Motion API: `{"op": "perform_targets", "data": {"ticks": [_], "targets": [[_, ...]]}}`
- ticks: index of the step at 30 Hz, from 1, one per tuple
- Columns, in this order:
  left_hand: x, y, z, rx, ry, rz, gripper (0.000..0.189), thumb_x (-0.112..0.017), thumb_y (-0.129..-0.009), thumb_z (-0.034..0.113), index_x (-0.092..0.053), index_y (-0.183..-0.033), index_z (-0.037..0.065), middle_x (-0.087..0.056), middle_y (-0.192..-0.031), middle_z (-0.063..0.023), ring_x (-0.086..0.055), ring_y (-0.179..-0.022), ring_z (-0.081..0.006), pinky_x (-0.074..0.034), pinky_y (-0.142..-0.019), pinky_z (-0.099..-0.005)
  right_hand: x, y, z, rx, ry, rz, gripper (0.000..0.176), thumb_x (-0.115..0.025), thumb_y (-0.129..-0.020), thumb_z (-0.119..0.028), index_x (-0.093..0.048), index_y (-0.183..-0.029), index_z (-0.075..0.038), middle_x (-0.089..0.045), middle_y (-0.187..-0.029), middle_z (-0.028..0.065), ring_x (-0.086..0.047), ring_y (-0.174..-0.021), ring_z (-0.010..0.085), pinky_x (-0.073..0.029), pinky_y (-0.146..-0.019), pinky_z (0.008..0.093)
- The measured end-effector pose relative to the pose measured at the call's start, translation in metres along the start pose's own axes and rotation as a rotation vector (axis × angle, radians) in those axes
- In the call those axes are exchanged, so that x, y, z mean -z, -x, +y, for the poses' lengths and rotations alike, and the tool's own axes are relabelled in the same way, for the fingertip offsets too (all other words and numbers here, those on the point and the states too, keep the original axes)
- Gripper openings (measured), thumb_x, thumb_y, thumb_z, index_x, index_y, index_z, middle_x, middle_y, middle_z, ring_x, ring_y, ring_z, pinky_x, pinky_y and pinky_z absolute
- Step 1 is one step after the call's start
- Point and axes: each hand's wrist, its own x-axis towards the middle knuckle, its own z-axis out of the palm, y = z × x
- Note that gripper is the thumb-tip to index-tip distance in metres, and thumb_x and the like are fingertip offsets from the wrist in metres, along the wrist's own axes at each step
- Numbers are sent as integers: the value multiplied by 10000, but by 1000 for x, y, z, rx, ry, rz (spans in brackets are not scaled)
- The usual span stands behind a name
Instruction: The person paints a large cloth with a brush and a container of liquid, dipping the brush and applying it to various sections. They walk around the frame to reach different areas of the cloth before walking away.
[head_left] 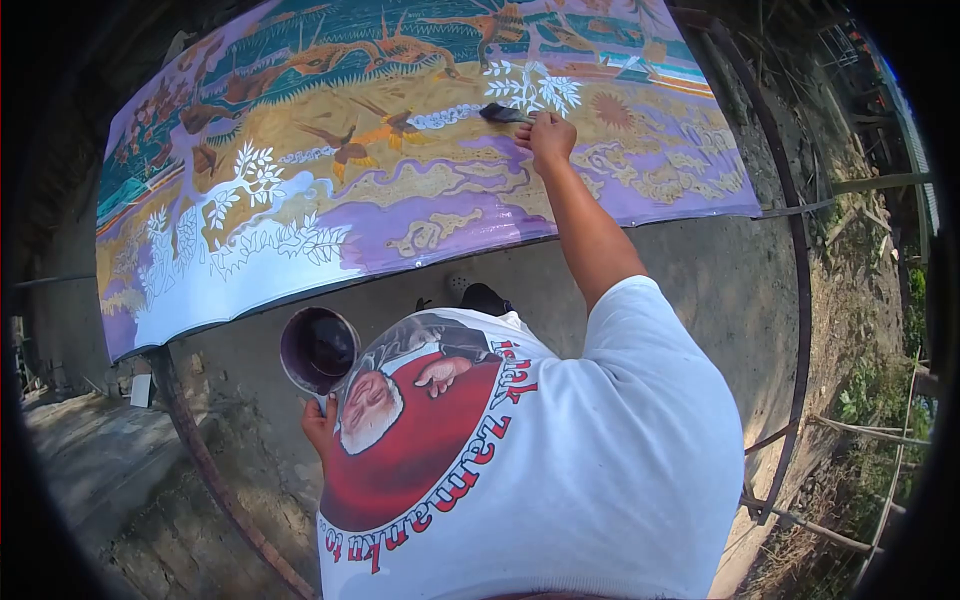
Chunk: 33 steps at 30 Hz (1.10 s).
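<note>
The painted cloth (400,243) stretches before you. Near its edge, the cup (292,352) is gripped by your left hand (320,430); a careless tilt could spill the dark liquid (330,345). Beside the white leaves (562,93), your right hand (549,140) grips the brush (502,114) on or just above the cloth; straying sideways could stain them.

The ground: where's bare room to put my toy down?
Bare ground shows right of the shirt, between painting and right pole; a smaller patch lies between the cup and left pole. It's crowded beyond the right pole, with sticks and plants.
</note>
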Motion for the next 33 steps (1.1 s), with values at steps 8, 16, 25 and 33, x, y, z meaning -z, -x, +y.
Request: {"op": "perform_targets", "data": {"ticks": [8, 16, 25, 33], "targets": [[-22, 0, 29, 191, 170, 11, 471, -707, -975, 156, -347, -677, 92, -315, -643, 70, -274, -617, -45, -203, -501, -286, 5, 6, -15, -5, 81, -11, 246, -482, -992, -96, -626, -1051, 95, -657, -774, 158, -646, -565, 204, -571, -488, 332], [-26, -2, 21, 147, 120, -17, 451, -709, -973, 136, -368, -682, 92, -330, -661, 77, -288, -630, -36, -205, -501, -280, -5, 14, -5, 59, 141, -79, 258, -486, -1015, -120, -635, -1060, 86, -662, -770, 149, -656, -575, 204, -590, -517, 329], [-30, 6, 6, 114, 117, 10, 420, -716, -967, 129, -407, -691, 62, -360, -672, 72, -320, -640, -41, -224, -507, -274, -27, 22, 13, 37, 90, -161, 277, -488, -1051, -157, -636, -1069, 77, -658, -766, 132, -659, -587, 187, -591, -524, 328], [-35, 14, 21, 153, 156, 34, 311, -712, -974, 145, -527, -746, 44, -466, -692, 68, -374, -658, -40, -297, -533, -247, -29, 4, 13, 49, 104, -206, 269, -506, -1056, -169, -661, -1079, 50, -662, -787, 126, -668, -597, 190, -597, -545, 324]]}}
